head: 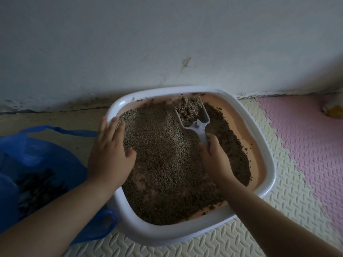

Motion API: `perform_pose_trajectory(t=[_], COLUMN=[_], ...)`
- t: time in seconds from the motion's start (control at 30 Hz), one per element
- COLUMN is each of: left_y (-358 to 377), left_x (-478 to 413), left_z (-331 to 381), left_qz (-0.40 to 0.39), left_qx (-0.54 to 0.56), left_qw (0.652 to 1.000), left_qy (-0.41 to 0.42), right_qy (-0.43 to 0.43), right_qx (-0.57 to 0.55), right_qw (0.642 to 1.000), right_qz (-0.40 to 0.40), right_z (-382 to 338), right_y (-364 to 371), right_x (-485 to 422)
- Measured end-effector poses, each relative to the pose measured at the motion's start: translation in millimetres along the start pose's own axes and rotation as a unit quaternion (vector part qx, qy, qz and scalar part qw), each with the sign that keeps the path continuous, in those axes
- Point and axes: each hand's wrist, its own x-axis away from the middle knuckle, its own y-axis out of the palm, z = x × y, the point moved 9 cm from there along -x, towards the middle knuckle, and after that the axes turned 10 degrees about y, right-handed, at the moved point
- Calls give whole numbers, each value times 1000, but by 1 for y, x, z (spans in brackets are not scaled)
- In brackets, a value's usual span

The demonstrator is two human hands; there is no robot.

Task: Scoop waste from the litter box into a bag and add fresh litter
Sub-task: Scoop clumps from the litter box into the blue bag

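A white-rimmed litter box (267, 156) with a peach inner wall sits on the floor against the wall, filled with brown granular litter (165, 164). My right hand (215, 156) grips the handle of a white scoop (200, 125), whose bowl holds a clump of litter near the box's far side. My left hand (109, 154) rests flat on the box's left rim, fingers spread over the litter's edge. A blue plastic bag (37, 164) lies open to the left of the box, with dark waste inside.
A pale wall (167, 43) stands directly behind the box. Cream and pink foam floor mats (297, 145) lie to the right and in front. A small yellow-and-white object (334, 108) sits at the far right edge.
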Motion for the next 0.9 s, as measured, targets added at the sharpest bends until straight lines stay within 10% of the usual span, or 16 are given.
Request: perform_pose_trajectory(t=[0.9], left_y=[-2], left_x=[2], left_z=[2], left_qz=[-5], left_qx=[-5], left_qw=[1000], left_qy=[-5], right_qy=[-23], right_qx=[-76], right_qw=[997], right_qz=[-1], right_z=[-10], right_y=[-19], right_x=[53])
